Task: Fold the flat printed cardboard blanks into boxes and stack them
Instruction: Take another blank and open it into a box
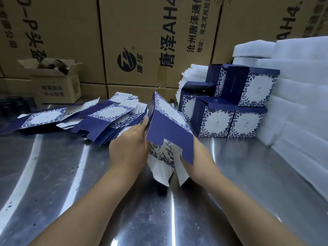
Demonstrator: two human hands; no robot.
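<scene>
A blue-and-white printed cardboard blank (168, 128) is held above the metal table (248, 174), partly opened into a box shape, its white bottom flaps hanging toward me. My left hand (129, 150) grips its left side. My right hand (197, 160) holds its right underside, largely hidden behind the blue panel. A fanned pile of flat blanks (106, 118) lies to the left on the table. Several folded boxes (229, 105) stand stacked in two layers at the right rear.
White foam sheets (300, 96) are piled along the right side and behind the folded boxes. Large brown shipping cartons (142, 41) form a wall at the back. A small open carton (55, 80) sits at the back left, with a dark tray (16, 103) beside it.
</scene>
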